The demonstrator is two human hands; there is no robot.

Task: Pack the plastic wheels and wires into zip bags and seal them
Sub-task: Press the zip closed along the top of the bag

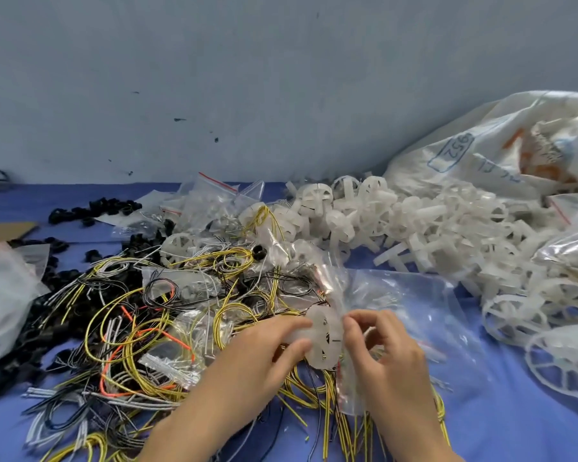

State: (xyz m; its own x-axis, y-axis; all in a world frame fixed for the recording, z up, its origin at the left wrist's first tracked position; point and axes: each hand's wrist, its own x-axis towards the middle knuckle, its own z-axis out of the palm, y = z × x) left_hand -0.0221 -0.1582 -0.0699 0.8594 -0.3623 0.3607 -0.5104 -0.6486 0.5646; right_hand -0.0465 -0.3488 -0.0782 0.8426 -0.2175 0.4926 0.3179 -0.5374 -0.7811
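Wheel (pixel 322 341) in left hand (pixel 257 355) partly hides zip bag (pixel 414 311) mouth.

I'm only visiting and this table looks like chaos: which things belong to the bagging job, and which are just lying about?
In the job: white wheel in the left hand; zip bag pinched by the right hand; wire pile; wheel heap.
Lying about: black parts; printed sack; cardboard.

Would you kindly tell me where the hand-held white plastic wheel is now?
In the head view, the white plastic wheel is low at centre, gripped by the left hand, against the right hand pinching the clear zip bag, over yellow wires.
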